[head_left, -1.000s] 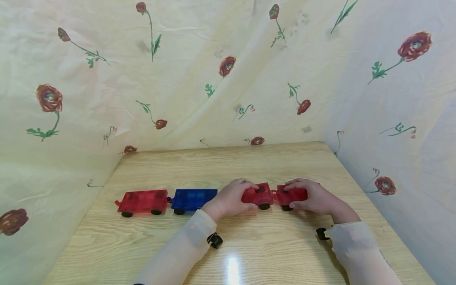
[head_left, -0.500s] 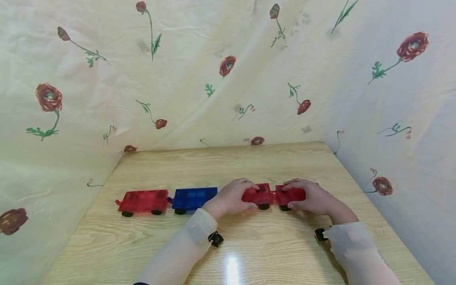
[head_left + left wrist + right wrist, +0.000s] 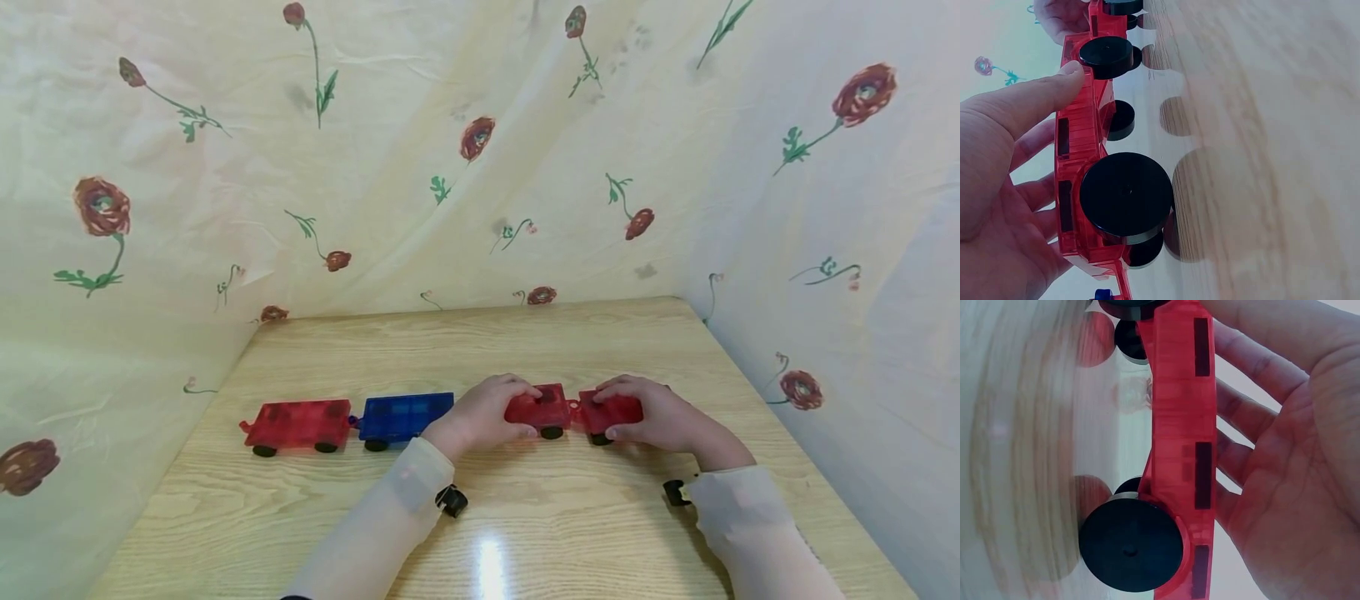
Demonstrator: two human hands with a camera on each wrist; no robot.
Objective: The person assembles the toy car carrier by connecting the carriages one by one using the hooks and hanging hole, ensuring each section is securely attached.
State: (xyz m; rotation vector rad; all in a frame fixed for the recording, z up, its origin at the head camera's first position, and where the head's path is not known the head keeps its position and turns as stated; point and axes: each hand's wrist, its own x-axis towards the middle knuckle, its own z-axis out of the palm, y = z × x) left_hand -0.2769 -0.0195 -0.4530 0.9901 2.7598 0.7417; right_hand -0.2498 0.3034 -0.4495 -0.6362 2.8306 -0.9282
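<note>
My left hand (image 3: 486, 414) grips a red translucent toy train wagon (image 3: 551, 404) from above, thumb on the near side. Its black wheels (image 3: 1127, 195) are close to the table in the left wrist view. To its right, my right hand (image 3: 658, 415) holds another red wagon (image 3: 621, 408) the same way, fingers reaching over the far side. A small red coupling (image 3: 574, 406) lies between these two wagons; whether it is fully hooked is too small to tell. Behind my left wrist stands a blue wagon (image 3: 405, 414), its right end hidden, linked to a red wagon (image 3: 300, 422) at the left.
The wagons form a row across a light wood table (image 3: 555, 533). A flower-printed cloth (image 3: 405, 167) hangs behind and at both sides of the table. Black wrist cameras (image 3: 452, 501) sit below both hands.
Both hands have shifted very slightly left with their red wagons. The gap between those two wagons narrows, then widens a little. Both hands keep their grips.
</note>
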